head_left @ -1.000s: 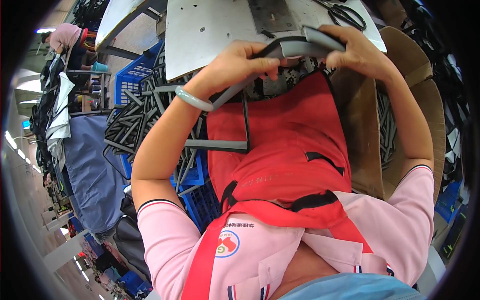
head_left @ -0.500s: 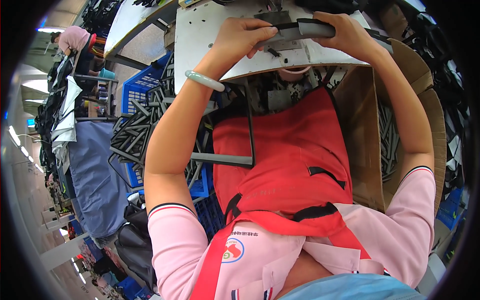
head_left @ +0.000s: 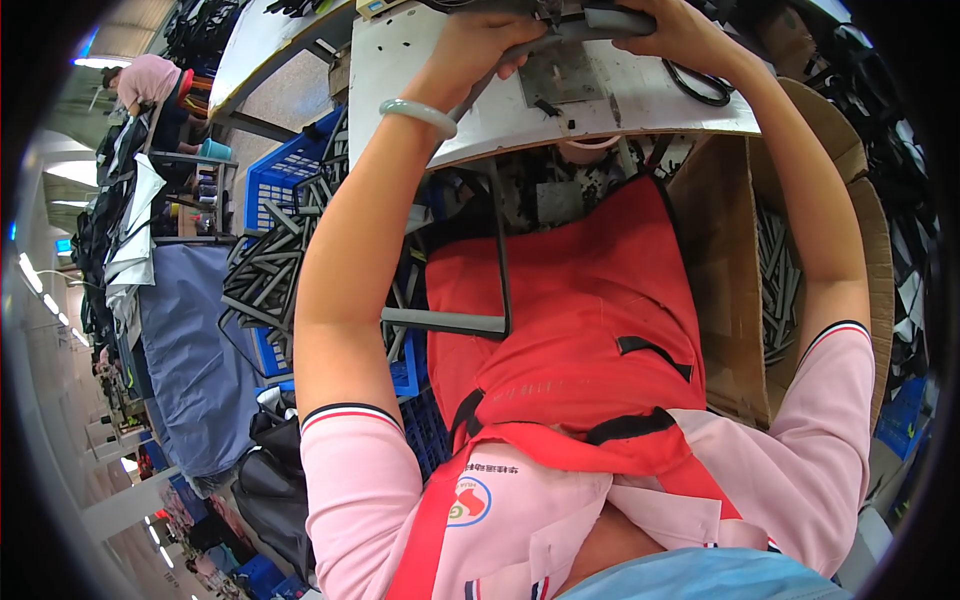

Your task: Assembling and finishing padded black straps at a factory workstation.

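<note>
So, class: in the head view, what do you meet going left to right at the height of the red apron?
Navy cloth → blue crate of grey strips → left forearm → red apron → cardboard box → right forearm.

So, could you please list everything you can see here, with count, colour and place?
grey strap piece: one, grey, on the table at the top, under both hands
work table: one, white, top centre
scissors: one pair, black, on the table's right part
blue crate: one, blue, left, heaped with grey strips
cardboard box: one, brown, right, holding grey strips
apron: one, red, on the lap
bangle: one, pale green, left wrist
left hand: on the strap piece
right hand: on the strap piece
</note>
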{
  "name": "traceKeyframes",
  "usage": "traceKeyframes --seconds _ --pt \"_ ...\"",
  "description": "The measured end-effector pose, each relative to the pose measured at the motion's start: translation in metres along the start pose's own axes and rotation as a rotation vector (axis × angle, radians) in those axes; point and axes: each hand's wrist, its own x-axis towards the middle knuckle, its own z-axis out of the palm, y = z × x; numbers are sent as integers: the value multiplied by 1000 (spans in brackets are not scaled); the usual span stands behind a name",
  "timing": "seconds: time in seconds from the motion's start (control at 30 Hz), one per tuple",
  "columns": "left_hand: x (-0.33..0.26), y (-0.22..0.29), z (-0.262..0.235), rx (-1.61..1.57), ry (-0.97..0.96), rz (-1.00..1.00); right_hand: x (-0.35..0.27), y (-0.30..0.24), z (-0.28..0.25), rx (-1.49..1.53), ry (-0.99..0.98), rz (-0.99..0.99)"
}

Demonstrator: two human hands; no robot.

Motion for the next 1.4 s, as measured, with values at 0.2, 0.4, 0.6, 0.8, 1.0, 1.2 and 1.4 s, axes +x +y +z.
traceKeyframes --seconds 0.2,0.4,0.6,0.8,1.0,1.2,1.4 --pt "-11 8 7 -11 -12 -23 -9 8 5 63 41 -24" --pt "-10 20 10 79 -26 45 0 13 2 -27 21 -4" --pt "-7 15 10 -67 42 8 -10 14 6 -14 163 26" --pt "-30 11 8 415 43 188 -52 15 67 -290 508 -443" --pt "-38 4 90 494 -234 246 -76 -92 178 -649 297 -569" --pt "-90 -27 40 339 44 343 -75 -41 101 -157 87 -342" --pt "-150 -41 56 773 93 432 -96 -20 56 -106 56 -216"
